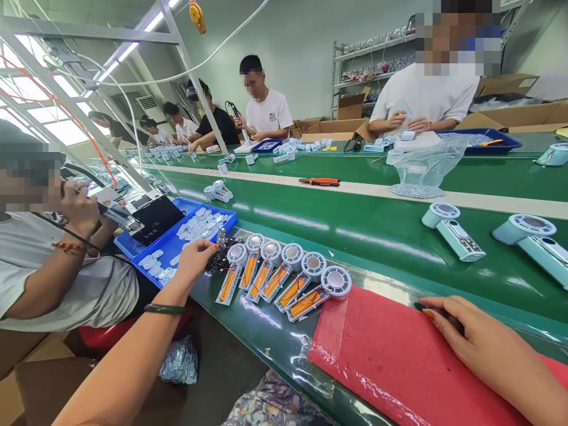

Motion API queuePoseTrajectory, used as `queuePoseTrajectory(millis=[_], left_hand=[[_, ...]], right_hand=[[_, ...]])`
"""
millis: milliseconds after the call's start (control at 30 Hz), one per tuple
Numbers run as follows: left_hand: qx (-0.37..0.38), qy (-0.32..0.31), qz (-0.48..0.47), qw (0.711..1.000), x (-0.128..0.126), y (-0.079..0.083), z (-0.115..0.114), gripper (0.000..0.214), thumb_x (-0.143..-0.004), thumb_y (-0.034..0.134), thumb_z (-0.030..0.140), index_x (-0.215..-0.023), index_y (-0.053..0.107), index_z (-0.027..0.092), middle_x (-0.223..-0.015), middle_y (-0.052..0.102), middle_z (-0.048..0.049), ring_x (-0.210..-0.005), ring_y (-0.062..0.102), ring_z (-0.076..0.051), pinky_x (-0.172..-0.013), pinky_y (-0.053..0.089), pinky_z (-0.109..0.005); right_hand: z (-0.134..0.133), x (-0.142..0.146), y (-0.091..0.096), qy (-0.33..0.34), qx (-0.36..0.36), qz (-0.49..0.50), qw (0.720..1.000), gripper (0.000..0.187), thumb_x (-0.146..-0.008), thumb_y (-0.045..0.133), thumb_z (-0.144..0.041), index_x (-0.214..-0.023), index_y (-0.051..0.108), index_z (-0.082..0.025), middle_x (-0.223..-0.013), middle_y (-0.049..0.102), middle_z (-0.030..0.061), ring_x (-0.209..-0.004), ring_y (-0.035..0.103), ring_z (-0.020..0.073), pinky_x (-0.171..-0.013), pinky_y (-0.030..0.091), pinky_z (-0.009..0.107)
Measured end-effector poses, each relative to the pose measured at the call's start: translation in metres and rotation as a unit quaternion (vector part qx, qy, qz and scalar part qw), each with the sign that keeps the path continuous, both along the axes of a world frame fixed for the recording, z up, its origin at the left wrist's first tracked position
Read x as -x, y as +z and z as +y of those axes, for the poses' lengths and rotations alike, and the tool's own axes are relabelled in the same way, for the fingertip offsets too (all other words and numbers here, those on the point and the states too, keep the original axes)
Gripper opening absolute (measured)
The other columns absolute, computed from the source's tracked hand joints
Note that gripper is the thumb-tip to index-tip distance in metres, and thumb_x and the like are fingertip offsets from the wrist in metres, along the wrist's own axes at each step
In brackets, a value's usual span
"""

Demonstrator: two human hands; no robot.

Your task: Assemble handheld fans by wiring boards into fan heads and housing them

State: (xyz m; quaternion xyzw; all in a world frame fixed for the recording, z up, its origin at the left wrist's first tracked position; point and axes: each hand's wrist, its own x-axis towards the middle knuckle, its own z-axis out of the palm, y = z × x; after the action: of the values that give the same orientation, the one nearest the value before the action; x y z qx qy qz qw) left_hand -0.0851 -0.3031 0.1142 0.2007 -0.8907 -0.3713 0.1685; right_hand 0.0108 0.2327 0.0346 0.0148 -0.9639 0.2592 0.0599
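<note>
My left hand (197, 258), a green bangle on its wrist, reaches to a heap of small dark parts (224, 253) that look like circuit boards. Its fingertips pinch at one of them at the heap's edge. Beside the heap, several opened light-blue handheld fans (291, 254) lie in a row, with orange batteries and red wires in their handles. My right hand (473, 337) rests over the red mat (377, 355), its fingers closed around a dark slim tool (448, 319) whose kind I cannot make out.
A blue tray (231, 222) of pale flat pieces stands left, near a co-worker's arm (48, 275). On the green belt (310, 213) lie more fans (452, 231), orange-handled pliers (319, 182) and a clear bag (426, 171). Co-workers sit opposite.
</note>
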Motion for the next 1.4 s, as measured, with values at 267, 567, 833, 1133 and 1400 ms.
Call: queuePoseTrajectory(millis=[267,567,833,1133,1400], left_hand=[[-0.189,0.003,0.038,0.981,-0.008,0.007,0.003,0.035,-0.045,0.08,0.041,-0.06,0.06,0.017,-0.058,0.057,0.0004,-0.058,0.048,-0.012,-0.051,0.036,-0.023],[-0.327,-0.048,0.092,0.939,-0.034,0.027,0.034,0.038,-0.049,0.085,0.037,-0.067,0.057,0.018,-0.057,0.051,0.0041,-0.052,0.044,-0.009,-0.049,0.035,-0.023],[-0.437,-0.282,-0.045,0.853,-0.139,-0.014,0.142,0.043,-0.062,0.091,0.052,-0.061,0.066,0.018,-0.061,0.063,-0.0033,-0.059,0.055,-0.015,-0.058,0.044,-0.026],[-0.536,-0.244,-0.098,0.802,-0.164,-0.032,0.164,0.037,-0.062,0.094,0.046,-0.075,0.075,0.016,-0.072,0.07,-0.0051,-0.065,0.062,-0.014,-0.064,0.053,-0.024],[-0.635,-0.153,-0.114,0.748,-0.155,-0.031,0.186,0.039,-0.053,0.099,0.034,-0.077,0.072,0.018,-0.075,0.072,0.0003,-0.066,0.067,-0.012,-0.064,0.06,-0.022]], right_hand=[[0.001,-0.002,0.0,-0.005,-0.004,-0.02,1.0,0.044,-0.091,0.042,-0.058,-0.101,0.075,-0.032,-0.109,0.077,0.0047,-0.085,0.075,0.0279,-0.058,0.059,0.037],[-0.012,-0.006,0.015,-0.036,0.026,0.065,0.997,0.037,-0.091,0.045,-0.05,-0.105,0.072,-0.03,-0.102,0.076,0.0062,-0.072,0.071,0.0243,-0.054,0.054,0.034],[-0.073,-0.016,0.042,0.087,0.127,0.157,0.976,0.042,-0.099,0.053,-0.038,-0.14,0.054,-0.027,-0.123,0.07,0.0109,-0.102,0.07,0.0248,-0.092,0.06,0.046],[-0.134,0.028,0.032,0.211,0.118,0.098,0.965,0.073,-0.088,0.071,-0.025,-0.153,0.039,-0.027,-0.151,0.053,0.0126,-0.138,0.052,0.0303,-0.116,0.044,0.057],[-0.069,0.006,0.041,0.154,0.125,0.064,0.978,0.058,-0.087,0.071,-0.033,-0.142,0.055,-0.03,-0.143,0.061,0.007,-0.13,0.06,0.0299,-0.11,0.051,0.054]])
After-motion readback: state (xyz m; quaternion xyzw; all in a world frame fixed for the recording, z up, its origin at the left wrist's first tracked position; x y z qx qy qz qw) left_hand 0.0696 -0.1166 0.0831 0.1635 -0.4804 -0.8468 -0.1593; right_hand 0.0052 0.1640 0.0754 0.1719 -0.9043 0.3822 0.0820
